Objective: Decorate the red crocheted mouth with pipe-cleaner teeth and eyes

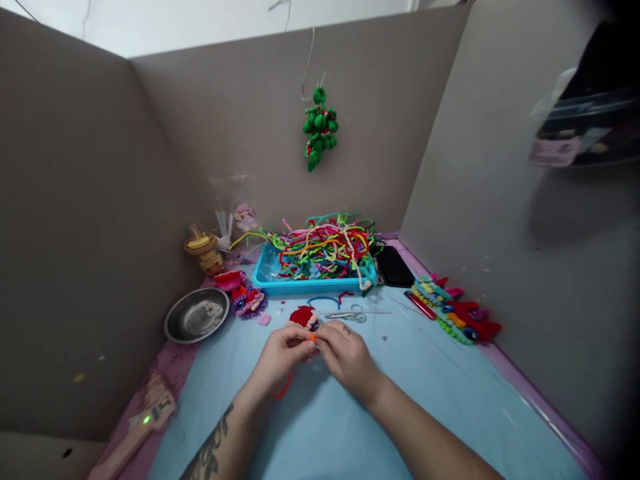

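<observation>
**Two hands at an orange strand, in front of a blue tray**

Fingers of the left hand (283,350) and right hand (347,350) are closed, thumb against forefinger, pinching a small orange strand (313,338) between them, on the near side of the tray (315,289). An orange tail (283,388) shows below the left hand; its join to the pinched part is hidden. Just beyond the fingertips, towards the tray, is a red crocheted piece (302,316) with a cream edge, partly covered by the hands; whether they support it cannot be told. Scissors (353,317) lie in front of the tray's right half, and a blue strand (323,299) nearer its front wall. The tray bears a heap of multicoloured strands (325,250). Left of the tray are crocheted pieces (249,301) and, farther out, a metal bowl (180,323) containing small white bits. Right of it are a phone (395,267), just beside, and more crochet work (447,310). A green ornament (320,130) hangs above the tray.
</observation>
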A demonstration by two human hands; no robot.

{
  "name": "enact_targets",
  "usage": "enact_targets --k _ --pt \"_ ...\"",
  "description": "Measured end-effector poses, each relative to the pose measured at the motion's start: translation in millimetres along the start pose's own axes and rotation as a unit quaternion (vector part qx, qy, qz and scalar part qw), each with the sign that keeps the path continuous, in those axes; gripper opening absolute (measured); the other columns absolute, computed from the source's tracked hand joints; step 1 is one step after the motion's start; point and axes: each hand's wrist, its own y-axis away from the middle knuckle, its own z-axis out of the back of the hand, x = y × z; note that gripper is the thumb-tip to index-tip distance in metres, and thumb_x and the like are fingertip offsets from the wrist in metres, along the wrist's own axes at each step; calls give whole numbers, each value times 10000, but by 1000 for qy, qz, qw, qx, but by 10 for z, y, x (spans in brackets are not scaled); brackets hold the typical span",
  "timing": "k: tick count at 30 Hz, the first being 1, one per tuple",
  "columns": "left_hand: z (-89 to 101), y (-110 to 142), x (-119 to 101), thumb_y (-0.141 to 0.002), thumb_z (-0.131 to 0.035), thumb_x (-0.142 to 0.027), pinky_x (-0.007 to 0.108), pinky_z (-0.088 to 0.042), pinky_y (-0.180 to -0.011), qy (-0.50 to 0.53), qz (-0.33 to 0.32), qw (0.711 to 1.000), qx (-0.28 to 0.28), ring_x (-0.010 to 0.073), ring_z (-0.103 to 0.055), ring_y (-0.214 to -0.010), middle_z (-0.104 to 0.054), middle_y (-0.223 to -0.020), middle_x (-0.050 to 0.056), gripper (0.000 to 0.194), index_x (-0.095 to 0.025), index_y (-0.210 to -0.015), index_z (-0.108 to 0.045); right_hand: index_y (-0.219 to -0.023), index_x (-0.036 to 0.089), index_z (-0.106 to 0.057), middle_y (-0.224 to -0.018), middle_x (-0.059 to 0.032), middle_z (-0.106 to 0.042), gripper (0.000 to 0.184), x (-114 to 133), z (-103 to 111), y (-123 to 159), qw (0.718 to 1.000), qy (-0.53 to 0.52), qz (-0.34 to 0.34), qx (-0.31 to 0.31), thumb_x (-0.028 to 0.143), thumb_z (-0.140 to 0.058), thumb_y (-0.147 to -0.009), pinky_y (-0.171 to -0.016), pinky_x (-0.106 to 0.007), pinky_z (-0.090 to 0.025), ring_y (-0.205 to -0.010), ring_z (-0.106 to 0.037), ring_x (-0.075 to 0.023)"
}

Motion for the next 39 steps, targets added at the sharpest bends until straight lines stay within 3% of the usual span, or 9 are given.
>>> enact_targets --k 3,7,15,19,24,27,31,35,39 --pt "0 -25 61 -578 -751 -282 218 -433 -540 -15 -25 1000 -11 96 -523 -542 -581 -606 -16 220 -134 -676 -622 -878 198 -593 -805 -58 -594 163 58 -46 -2 997 -66 -37 -32 141 -441 -861 -724 -310 -457 -802 -555 -180" --pt "15 -41 132 -672 -688 -244 220 -432 -556 -114 -121 986 -30 108 -532 -584 -575 -650 -3 135 -142 -642 -603 -744 193 -573 -737 -24 -559 142 116 -71 -30 974 -170 -141 -53 158 -473 -839 -667 -271 -432 -750 -542 -161" --pt "29 10 114 -800 -587 -183 248 -499 -649 -306 -367 875 -82 147 -612 -732 -649 -790 54 94 -180 -836 -674 -736 187 -532 -732 -3 -517 130 95 -89 -29 926 -297 -231 -39 270 -511 -834 -640 -248 -393 -697 -488 -137" --pt "62 44 163 -837 -542 -154 252 -525 -710 -359 -465 804 -94 145 -635 -792 -672 -870 60 223 -229 -1001 -674 -732 188 -512 -610 41 -436 170 119 -138 -14 863 -412 -293 -28 336 -548 -807 -514 -214 -324 -545 -391 -95" --pt "123 82 219 -864 -494 -138 246 -532 -715 -423 -490 758 -82 148 -642 -823 -679 -912 72 295 -238 -1100 -639 -758 188 -485 -499 81 -387 176 145 -187 -1 723 -572 -388 1 317 -604 -732 -397 -188 -161 -416 -271 -56" --pt "140 67 227 -859 -500 -132 251 -530 -729 -429 -484 758 -84 155 -637 -833 -677 -909 83 279 -220 -1079 -645 -764 193 -468 -499 84 -409 230 160 -186 -21 673 -613 -414 16 326 -641 -691 -373 -174 -138 -400 -282 -47" --pt "127 19 227 -853 -502 -131 244 -524 -712 -399 -464 787 -80 144 -628 -782 -666 -852 70 218 -201 -984 -662 -758 195 -453 -539 70 -465 269 173 -180 -43 659 -620 -425 13 367 -651 -694 -360 -162 -139 -391 -310 -36" --pt "124 -17 219 -850 -519 -154 263 -527 -720 -381 -453 804 -66 149 -626 -809 -666 -864 71 197 -198 -986 -655 -748 182 -478 -539 70 -453 263 137 -193 -38 663 -614 -427 -1 350 -667 -677 -370 -160 -148 -399 -309 -31" --pt "129 -24 188 -846 -530 -178 299 -525 -759 -377 -428 820 -44 167 -634 -841 -690 -909 82 223 -206 -1033 -649 -744 182 -494 -505 82 -411 251 65 -200 -35 698 -583 -414 -18 362 -662 -699 -376 -170 -154 -396 -275 -40"
